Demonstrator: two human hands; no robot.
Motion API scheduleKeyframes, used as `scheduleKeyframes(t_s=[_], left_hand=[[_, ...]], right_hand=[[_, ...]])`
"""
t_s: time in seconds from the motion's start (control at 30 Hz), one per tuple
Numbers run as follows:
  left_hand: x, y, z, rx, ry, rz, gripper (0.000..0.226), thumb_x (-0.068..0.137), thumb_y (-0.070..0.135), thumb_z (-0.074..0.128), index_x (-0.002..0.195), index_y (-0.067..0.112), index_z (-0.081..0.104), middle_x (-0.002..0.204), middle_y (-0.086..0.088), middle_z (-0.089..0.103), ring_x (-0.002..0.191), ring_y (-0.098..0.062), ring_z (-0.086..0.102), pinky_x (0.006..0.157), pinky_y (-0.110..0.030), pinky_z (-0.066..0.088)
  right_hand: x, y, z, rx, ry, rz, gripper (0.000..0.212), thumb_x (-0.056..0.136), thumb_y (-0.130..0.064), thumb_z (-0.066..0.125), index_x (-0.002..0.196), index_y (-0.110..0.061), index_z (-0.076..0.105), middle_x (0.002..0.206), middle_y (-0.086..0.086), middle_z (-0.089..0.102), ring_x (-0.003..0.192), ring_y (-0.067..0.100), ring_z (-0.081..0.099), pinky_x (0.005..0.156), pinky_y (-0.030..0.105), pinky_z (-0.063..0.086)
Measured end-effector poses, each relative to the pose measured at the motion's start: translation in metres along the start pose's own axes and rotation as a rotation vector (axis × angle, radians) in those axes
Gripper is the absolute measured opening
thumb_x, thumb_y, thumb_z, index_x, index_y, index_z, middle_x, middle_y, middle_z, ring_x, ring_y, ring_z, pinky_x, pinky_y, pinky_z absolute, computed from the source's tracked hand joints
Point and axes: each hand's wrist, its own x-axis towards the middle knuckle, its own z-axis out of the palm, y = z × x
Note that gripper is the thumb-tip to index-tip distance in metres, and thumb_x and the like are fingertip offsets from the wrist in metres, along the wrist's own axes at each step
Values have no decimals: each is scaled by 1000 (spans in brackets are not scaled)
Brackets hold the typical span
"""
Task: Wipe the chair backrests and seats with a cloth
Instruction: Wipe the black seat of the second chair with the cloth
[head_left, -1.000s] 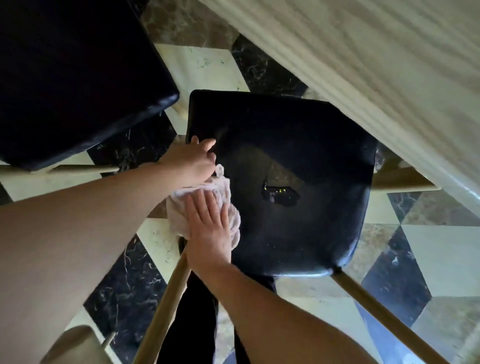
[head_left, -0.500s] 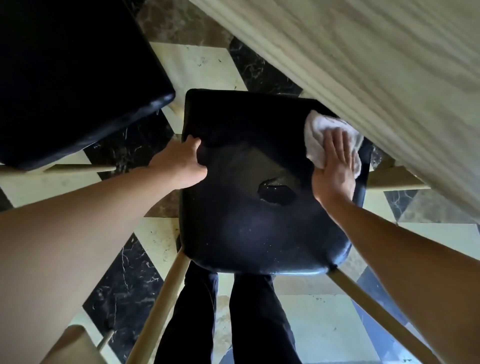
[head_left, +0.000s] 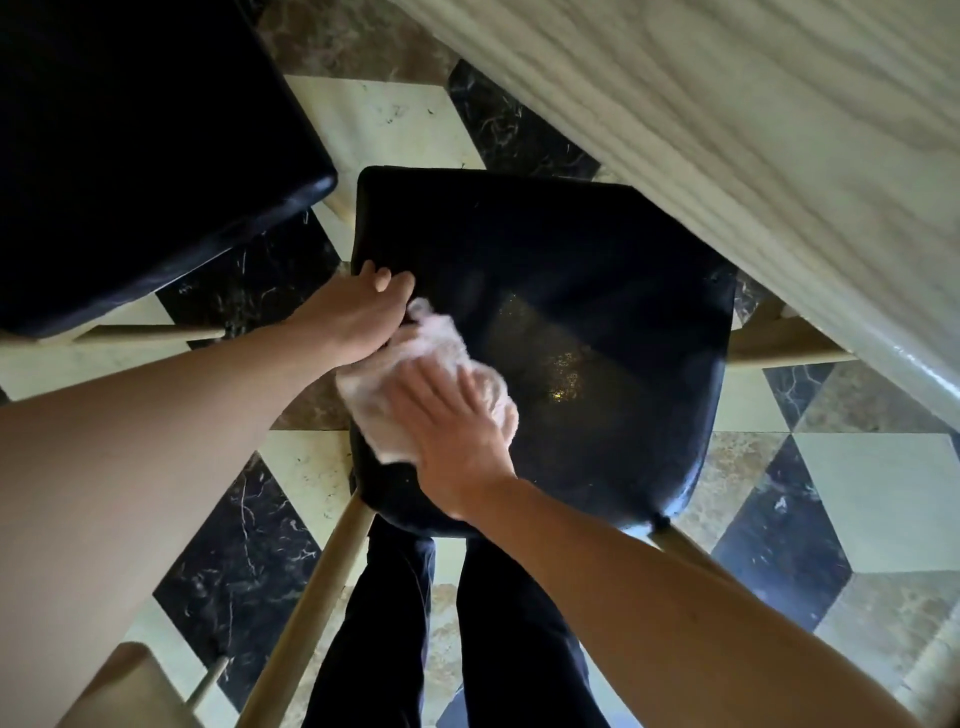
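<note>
A black padded chair seat (head_left: 597, 322) lies below me in the head view, its far right corner tucked under the table. A crumpled white cloth (head_left: 415, 379) sits on the seat's near left part. My right hand (head_left: 452, 421) presses flat on the cloth with straight, spread fingers. My left hand (head_left: 358, 317) holds the seat's left edge, fingers curled over the rim, right beside the cloth. The seat's middle shows a dull, speckled sheen.
A second black chair seat (head_left: 135, 156) stands at the upper left. A pale wooden table (head_left: 753, 156) edge runs across the upper right. Light wooden chair legs (head_left: 306, 613) slant down over a checkered marble floor (head_left: 857, 499). My dark trouser legs (head_left: 395, 634) stand below the seat.
My right hand has swept the cloth from the seat's far right corner back to its near left part. The wet patch in the middle has been wiped away. My left hand stays on the left edge.
</note>
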Motion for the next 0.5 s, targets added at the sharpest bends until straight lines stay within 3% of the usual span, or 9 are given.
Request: scheduleKeyframes(t_s=[0.07,0.1,0.2,0.27,0.33,0.4,0.5], left_hand=[[-1,-2,1,24,-34,-12,76,98,71,15,161,30,23,172,6,8,154,-31,23,122,-47,20],[-1,-3,2,27,-40,-6,81,95,76,12,162,32,17,171,10,3,155,-30,21,124,-49,19],[1,-5,5,36,-24,-4,81,94,78,13,163,34,13,171,12,-2,156,-28,16,124,-52,17],[1,-4,6,34,-22,-23,79,95,77,15,163,35,12,171,13,-2,156,-29,15,125,-52,15],[0,-3,6,41,-31,-24,79,96,76,16,163,34,10,171,14,-4,156,-29,15,125,-52,15],[0,-2,7,43,-40,-17,78,98,73,18,163,32,9,171,13,-5,156,-30,15,125,-51,15],[0,-1,8,46,-16,-1,76,100,69,20,163,29,10,171,11,-5,156,-31,16,125,-48,16]], right_hand=[[-20,17,4,-129,-85,-277,89,87,-17,57,165,-26,16,173,-1,10,159,21,-7,128,49,-10],[-27,34,1,-179,-138,-396,87,87,-17,56,164,-26,17,173,-2,11,160,21,-4,127,48,-11],[-39,101,-21,-286,-249,-652,91,82,-8,61,164,-25,24,173,-2,15,160,18,0,128,48,-7],[-47,149,-43,-331,-259,-648,99,76,-4,66,164,-27,25,173,-3,14,160,15,0,128,47,-6],[-57,189,-66,-330,-244,-523,113,67,2,67,164,-33,20,172,-7,11,160,14,2,128,43,-8],[-72,212,-81,-237,-146,-253,116,65,8,64,164,-34,18,171,-8,16,159,16,7,128,40,-7],[-101,186,-71,-19,178,329,92,81,2,56,162,-23,21,170,2,21,159,25,11,129,51,3]])
